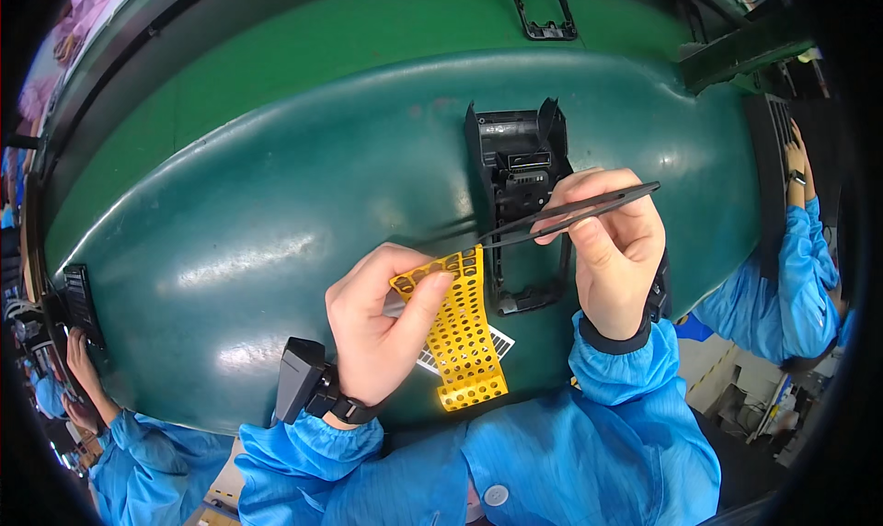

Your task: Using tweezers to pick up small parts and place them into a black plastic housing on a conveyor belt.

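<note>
My left hand (382, 328) pinches the upper end of a yellow sheet (474, 328) dotted with rows of dark round spots. The sheet hangs down toward me, its lower end curled. In my right hand (612, 250) is a pair of black tweezers (589, 211), pointing left, with the tips at the sheet's top right corner. Whether the tips grip a piece of it is too small to tell. Behind my hands lies a black plastic housing (520, 172) with an open frame, partly covered by my right hand. A white sheet with dark bars (501, 343) shows beneath the yellow one.
The green table mat (230, 250) spreads around me. Another black frame (549, 29) lies at the far edge. A black part (659, 291) sits beside my right wrist. Co-workers in blue sleeves work at the left (152, 462) and right (791, 278), each near a dark slotted part.
</note>
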Available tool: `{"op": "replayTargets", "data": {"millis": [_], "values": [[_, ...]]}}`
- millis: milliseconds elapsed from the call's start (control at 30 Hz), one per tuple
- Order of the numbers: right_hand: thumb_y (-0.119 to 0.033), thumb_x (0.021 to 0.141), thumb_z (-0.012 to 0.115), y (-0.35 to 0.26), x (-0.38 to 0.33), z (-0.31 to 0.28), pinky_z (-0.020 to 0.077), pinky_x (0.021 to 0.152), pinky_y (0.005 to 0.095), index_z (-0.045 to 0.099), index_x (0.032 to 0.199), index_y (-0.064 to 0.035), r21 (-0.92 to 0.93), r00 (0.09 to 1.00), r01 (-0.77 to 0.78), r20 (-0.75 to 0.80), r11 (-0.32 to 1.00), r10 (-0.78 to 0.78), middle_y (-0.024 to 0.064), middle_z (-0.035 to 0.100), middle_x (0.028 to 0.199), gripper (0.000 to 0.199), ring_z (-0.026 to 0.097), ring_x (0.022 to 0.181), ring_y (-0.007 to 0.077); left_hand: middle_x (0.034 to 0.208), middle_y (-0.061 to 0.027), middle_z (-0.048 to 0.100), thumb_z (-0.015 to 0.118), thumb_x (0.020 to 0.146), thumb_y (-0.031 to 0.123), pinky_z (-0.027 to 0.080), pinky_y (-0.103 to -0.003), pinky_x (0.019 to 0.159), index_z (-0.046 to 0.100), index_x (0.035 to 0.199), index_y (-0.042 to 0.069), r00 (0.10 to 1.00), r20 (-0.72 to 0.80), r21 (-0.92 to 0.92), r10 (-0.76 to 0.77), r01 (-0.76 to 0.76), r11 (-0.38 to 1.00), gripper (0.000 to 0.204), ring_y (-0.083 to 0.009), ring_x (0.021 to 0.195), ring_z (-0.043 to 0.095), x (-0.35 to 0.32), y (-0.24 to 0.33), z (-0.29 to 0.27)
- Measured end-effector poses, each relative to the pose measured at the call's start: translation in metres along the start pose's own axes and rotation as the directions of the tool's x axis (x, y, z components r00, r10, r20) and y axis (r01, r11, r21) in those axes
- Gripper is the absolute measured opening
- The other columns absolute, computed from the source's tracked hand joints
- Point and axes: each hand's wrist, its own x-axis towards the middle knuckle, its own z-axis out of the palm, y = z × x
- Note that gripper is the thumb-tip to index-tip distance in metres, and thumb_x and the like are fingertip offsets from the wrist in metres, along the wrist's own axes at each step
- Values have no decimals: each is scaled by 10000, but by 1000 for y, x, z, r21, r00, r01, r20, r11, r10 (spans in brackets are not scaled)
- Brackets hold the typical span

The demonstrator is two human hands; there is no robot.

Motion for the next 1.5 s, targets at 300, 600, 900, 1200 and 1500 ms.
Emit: {"op": "replayTargets", "data": {"millis": [300,600,900,1200,1500], "values": [[-3,876,634,-4,0,-2,579,798,348,562,1106,55,6,1000,-21,14,1000,21,148,616,1064,248,655,920,217,863,-62,603,634,914,43,453,-234,675,578,923,-41,999,13,8,51,-51,999,102,-92,751,579,1,3,2],[-11,878,639,-4,1,-2,581,796,342,569,1094,54,12,1000,-19,10,1000,19,147,617,1058,235,657,911,214,853,-60,604,633,914,41,449,-229,672,580,920,-36,999,11,4,45,-45,999,93,-86,747,577,1,4,4],[-67,890,654,-11,1,-4,561,710,299,566,1052,38,13,999,43,-20,999,-43,153,633,974,211,655,789,195,862,-86,659,634,904,33,476,-243,700,586,922,-33,997,2,15,-82,82,997,83,-111,788,618,0,8,2],[-87,914,614,-3,0,-28,552,655,303,548,1084,25,-187,965,-106,-255,976,56,143,646,945,214,688,759,237,1193,-177,654,715,745,19,461,-426,966,642,780,14,875,378,181,302,-390,903,81,-375,1168,583,7,9,6],[-94,913,618,4,-1,-26,546,651,290,550,1089,17,-163,965,-140,-245,977,97,134,645,953,218,686,764,223,1240,-214,618,708,751,13,463,-418,967,638,789,-11,888,371,154,270,-346,926,83,-377,1180,580,6,6,4]]}}
